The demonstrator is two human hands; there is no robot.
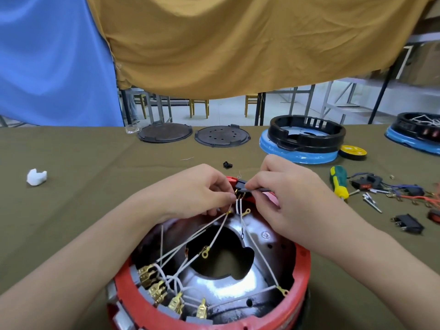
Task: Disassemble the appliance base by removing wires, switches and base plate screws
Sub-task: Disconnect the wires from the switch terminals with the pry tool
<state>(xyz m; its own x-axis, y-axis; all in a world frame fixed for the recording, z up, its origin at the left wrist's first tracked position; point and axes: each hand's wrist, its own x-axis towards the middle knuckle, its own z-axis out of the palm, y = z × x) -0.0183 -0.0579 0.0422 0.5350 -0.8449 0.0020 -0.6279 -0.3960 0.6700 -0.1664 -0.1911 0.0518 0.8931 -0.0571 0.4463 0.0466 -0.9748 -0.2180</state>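
A round red appliance base (pixel 302 270) lies upside down at the near table edge, with white wires (pixel 214 232) and brass terminals inside over a shiny metal plate (pixel 228 285). At its far rim sits a small black switch (pixel 240 185). My left hand (pixel 197 189) pinches the white wires just below the switch's terminals. My right hand (pixel 283 186) grips a thin dark tool (pixel 259 189) whose tip touches the switch. Grey connector blocks with brass tabs (pixel 154 285) line the base's near-left wall.
On the olive cloth, a green-yellow screwdriver (pixel 338 181), loose switches and wires (pixel 390 186), a black rocker switch (pixel 408 225) lie right. Blue-black bases (pixel 297 156), (pixel 414 141), yellow tape roll (pixel 352 152), two dark round plates (pixel 221 136) stand behind. White wad (pixel 36 177) lies left.
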